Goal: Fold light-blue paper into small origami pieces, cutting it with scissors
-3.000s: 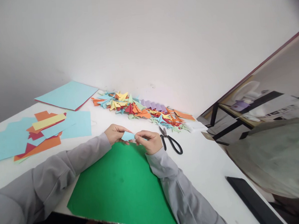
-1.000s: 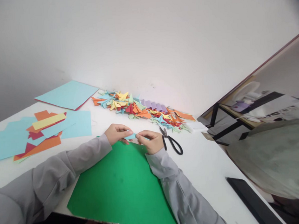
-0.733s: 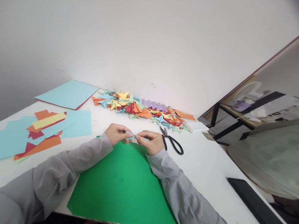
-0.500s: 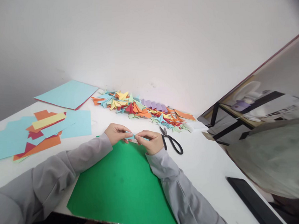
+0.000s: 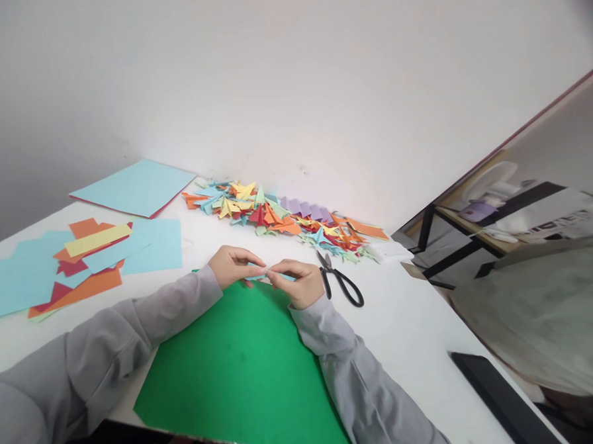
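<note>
Between my two hands is a small folded piece of light blue paper (image 5: pixel 255 277), mostly covered by fingers. My left hand (image 5: pixel 232 265) pinches its left end with thumb and forefinger. At the other end, the closed fingertips of my right hand (image 5: pixel 299 281) grip the same paper. Both hands are over the far edge of a green mat (image 5: pixel 239 364). Just right of my right hand lie black-handled scissors (image 5: pixel 347 285), blades pointing away. How the paper is folded cannot be made out.
A long heap of small folded paper planes (image 5: pixel 276 220) in many colours lies along the wall. Loose coloured paper pieces (image 5: pixel 149 246) are spread at the left, below a stack of blue sheets (image 5: pixel 140 187). A black flat object (image 5: pixel 499 397) rests near the table's right edge.
My fingertips have shifted slightly on the blue paper, and the thumb and fingers of both hands now meet closer together. Everything else looks the same.
</note>
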Available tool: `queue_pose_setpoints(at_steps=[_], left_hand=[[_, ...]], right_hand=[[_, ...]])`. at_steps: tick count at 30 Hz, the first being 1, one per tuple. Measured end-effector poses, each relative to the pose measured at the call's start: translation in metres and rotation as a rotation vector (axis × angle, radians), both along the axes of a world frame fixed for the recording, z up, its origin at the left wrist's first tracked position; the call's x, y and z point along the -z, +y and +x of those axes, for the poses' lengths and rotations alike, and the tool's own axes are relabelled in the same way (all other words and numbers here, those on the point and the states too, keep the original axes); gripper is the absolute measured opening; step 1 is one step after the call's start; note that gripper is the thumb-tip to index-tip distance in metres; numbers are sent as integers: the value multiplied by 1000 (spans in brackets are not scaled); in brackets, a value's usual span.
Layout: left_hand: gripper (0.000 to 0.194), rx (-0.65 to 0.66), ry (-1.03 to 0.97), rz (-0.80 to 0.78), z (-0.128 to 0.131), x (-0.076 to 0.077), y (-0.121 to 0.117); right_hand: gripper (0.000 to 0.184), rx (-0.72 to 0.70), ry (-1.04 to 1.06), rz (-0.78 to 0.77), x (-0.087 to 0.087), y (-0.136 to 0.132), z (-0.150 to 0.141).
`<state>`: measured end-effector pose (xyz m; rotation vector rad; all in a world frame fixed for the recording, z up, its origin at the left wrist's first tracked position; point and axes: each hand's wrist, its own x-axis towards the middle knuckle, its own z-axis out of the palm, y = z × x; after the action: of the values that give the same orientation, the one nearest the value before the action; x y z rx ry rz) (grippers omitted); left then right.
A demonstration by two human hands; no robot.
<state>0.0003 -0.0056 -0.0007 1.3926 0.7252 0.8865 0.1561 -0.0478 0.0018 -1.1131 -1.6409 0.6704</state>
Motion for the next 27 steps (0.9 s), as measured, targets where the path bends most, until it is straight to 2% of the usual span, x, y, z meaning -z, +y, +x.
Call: queue_pose_setpoints(at_steps=[9, 15, 22, 27], left_hand=[[20, 39, -16, 84, 1, -5, -4], [22, -19, -13, 81, 1, -6, -2], [23, -90, 97, 230, -2, 2, 2], [16, -47, 107, 309, -2, 2, 2]], right_hand=[[9, -39, 25, -18, 2, -1, -2], [18, -12, 94, -110, 4, -1, 0], [11, -15, -5, -8, 3, 1, 1], [12, -48, -41, 0, 4, 1, 2]])
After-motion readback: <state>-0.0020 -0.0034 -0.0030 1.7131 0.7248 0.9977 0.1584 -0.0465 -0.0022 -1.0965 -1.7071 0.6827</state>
